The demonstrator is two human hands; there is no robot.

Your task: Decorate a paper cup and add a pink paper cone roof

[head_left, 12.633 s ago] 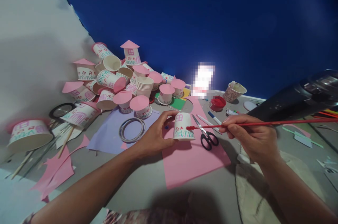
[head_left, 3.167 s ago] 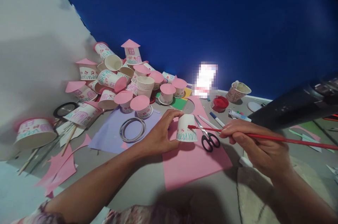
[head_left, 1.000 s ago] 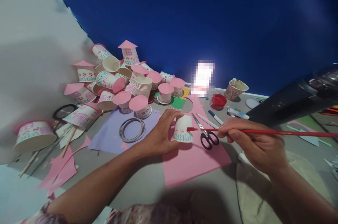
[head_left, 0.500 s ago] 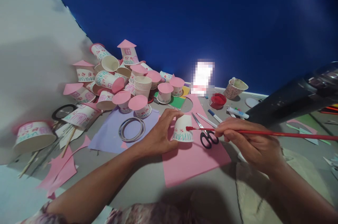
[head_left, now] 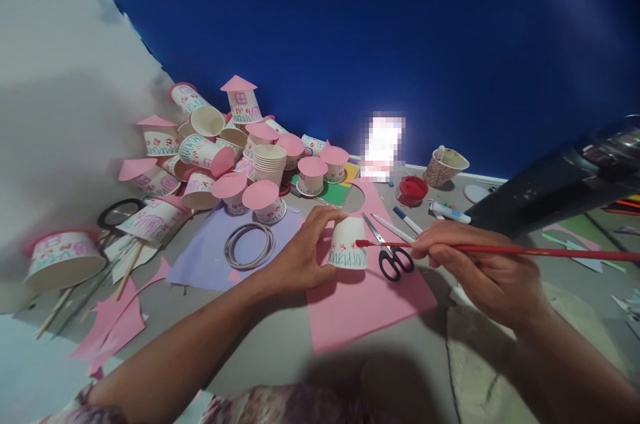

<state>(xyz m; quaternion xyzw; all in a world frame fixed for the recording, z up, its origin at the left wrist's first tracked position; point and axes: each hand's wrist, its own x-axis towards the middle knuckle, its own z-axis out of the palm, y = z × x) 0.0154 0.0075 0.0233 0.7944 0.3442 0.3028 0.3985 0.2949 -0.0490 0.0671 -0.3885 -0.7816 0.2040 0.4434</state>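
My left hand is wrapped round the left side of an upside-down white paper cup, which bears green strokes and red marks near its rim. In my right hand is a long red paintbrush, pinched between fingers and thumb. The brush's red tip is at the cup's right side. Under the cup lies a pink paper sheet. Scissors with black handles rest on the sheet, between the cup and my right hand. A red paint pot stands farther back.
Decorated cups with pink paper roofs are heaped at the left. Rings lie on purple paper. A patterned cup, a glowing screen and a dark metal post are at the back and right.
The brush tip and my right hand have shifted slightly to the right. The cup in my left hand has turned or moved very slightly.
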